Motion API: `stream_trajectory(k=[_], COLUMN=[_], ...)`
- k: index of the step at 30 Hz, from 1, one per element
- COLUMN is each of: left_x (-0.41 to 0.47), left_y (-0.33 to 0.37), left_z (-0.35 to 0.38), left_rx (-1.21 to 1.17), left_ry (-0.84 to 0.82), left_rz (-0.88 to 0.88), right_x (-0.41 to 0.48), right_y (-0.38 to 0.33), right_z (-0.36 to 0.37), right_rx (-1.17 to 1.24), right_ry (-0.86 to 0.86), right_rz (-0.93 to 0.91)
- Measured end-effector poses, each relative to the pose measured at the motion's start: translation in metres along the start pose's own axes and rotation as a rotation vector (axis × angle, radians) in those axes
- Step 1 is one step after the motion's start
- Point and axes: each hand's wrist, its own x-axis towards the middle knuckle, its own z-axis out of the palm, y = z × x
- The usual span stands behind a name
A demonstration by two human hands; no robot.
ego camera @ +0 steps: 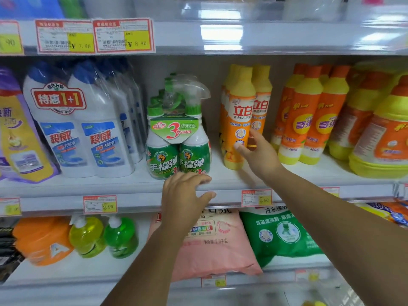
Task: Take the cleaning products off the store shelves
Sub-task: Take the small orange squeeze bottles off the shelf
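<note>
A twin pack of green and white spray cleaner bottles (176, 149) stands at the middle of the shelf (132, 186). My left hand (185, 195) rests on the shelf edge just below that pack, fingers spread and holding nothing. To the right stand yellow and orange dish soap bottles (239, 120). My right hand (258, 155) reaches to the front bottle's lower part, thumb and fingers opened around it and touching its side, not closed.
White toilet cleaner bottles with blue caps (81, 129) fill the left of the shelf. Orange bottles with yellow bases (309, 120) stand at the right. Below lie pink (216, 244) and green (282, 235) detergent bags and green pump bottles (106, 237). Price tags line the shelf rails.
</note>
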Motion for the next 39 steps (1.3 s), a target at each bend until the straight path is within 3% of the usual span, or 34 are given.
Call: stream_trajectory(k=[3,6,9,12,14,19,21,24,29,33,39], left_x=[-0.004,-0.024,-0.074,-0.141,-0.179,-0.221,-0.22,-0.222,-0.251,-0.26,-0.272], left_y=[0.006,0.02,0.035,0.045,0.05,0.078,0.089,0.093,0.085,0.092,0.07], left_z=[-0.004,-0.01,0.008,0.049,0.081,0.14,0.157,0.178,0.205,0.212,0.187], left_rx=[0.081,0.131,0.098,0.008,-0.05,-0.287,-0.349,-0.38,-0.418,-0.453,-0.463], left_ry=[0.029,0.13,-0.154,-0.611,-0.779,-0.952,-1.01,-1.105,-1.059,-0.918,-0.785], left_rz=[0.027,0.246,0.375,0.182,0.047,-0.21,-0.244,-0.196,-0.282,-0.317,-0.41], right_x=[-0.018,-0.068,-0.135,-0.208,-0.251,-0.32,-0.328,-0.322,-0.318,-0.314,-0.292], right_y=[-0.002,0.006,0.049,0.114,0.157,0.235,0.246,0.263,0.294,0.309,0.314], right_z=[-0.017,-0.052,-0.087,-0.104,-0.103,-0.078,-0.068,-0.064,-0.059,-0.06,-0.057], right_rx=[-0.074,-0.022,0.009,-0.008,-0.058,-0.15,-0.115,-0.05,0.061,0.104,0.079], right_ry=[0.116,0.242,0.246,0.232,0.207,-0.077,-0.159,-0.139,-0.056,0.037,-0.123], right_rz=[-0.016,-0.086,0.008,0.203,0.36,0.725,0.752,0.74,0.728,0.729,0.597])
